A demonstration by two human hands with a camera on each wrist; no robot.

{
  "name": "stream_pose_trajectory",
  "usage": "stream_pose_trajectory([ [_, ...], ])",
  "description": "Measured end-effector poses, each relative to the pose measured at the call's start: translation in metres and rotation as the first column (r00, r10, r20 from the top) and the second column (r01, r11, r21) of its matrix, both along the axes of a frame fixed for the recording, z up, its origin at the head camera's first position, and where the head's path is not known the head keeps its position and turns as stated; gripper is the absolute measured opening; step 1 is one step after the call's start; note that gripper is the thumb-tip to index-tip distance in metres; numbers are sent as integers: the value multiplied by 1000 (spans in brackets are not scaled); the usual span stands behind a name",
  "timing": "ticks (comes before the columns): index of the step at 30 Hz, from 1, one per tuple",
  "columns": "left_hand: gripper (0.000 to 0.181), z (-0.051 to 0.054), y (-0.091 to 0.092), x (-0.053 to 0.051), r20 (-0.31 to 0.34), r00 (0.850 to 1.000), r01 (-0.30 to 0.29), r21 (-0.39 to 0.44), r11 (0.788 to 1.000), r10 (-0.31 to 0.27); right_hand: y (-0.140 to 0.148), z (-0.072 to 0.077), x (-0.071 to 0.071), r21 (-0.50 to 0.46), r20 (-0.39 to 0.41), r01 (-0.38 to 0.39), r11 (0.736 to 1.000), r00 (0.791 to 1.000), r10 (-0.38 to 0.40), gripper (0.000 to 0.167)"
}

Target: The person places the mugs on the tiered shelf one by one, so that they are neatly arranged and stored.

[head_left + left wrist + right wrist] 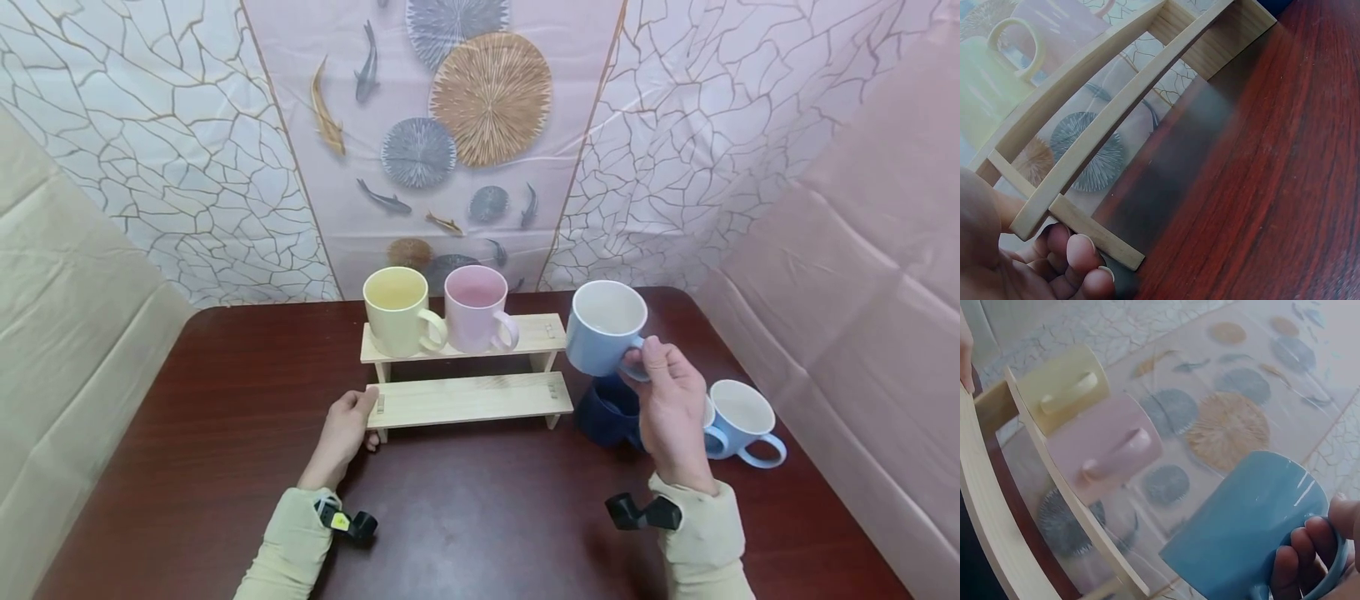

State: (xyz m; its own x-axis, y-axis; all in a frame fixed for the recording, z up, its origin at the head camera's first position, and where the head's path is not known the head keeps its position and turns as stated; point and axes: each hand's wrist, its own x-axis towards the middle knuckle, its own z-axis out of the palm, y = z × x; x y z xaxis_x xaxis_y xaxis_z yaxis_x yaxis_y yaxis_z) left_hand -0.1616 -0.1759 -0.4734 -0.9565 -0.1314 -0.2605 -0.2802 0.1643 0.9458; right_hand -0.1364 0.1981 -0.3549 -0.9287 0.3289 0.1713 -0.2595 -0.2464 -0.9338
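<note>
Head | light-blue mug [600, 337] | left of right grip [669, 400] | held by handle [1336, 565]

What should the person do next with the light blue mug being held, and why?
I'd probably ease the right hand left, bringing the light blue mug over the bare right end of the upper shelf: the yellow mug and pink mug stand there, leaving room, while the left hand grips the lower shelf.

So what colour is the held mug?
The mug is light blue outside, white inside, clearest in the head view.
</note>
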Motion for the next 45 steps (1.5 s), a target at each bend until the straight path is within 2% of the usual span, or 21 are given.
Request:
stream_pose_trajectory([
  [5,41,0,-1,0,-1,1000,-3,-1,1000,3,-13,-1,-6,14,-2,0,1000,1000,0,28],
  [14,40,-1,-1,0,1,1000,-7,5,1000,7,-34,-5,-23,-61,-17,25,998,1000,-26,28],
  [27,39,-1,1,-1,-7,1000,-8,5,1000,8,-49,-17,-42,-68,-10,32,997,999,-33,32],
  [35,41,0,1,-1,-26,1000,-10,-9,1000,10,-56,-22,-49,-71,-22,15,997,1000,-17,31],
  [45,41,2,1,0,-6,1000,-11,22,1000,11,-62,-25,-53,-36,7,-9,999,1000,10,36],
])
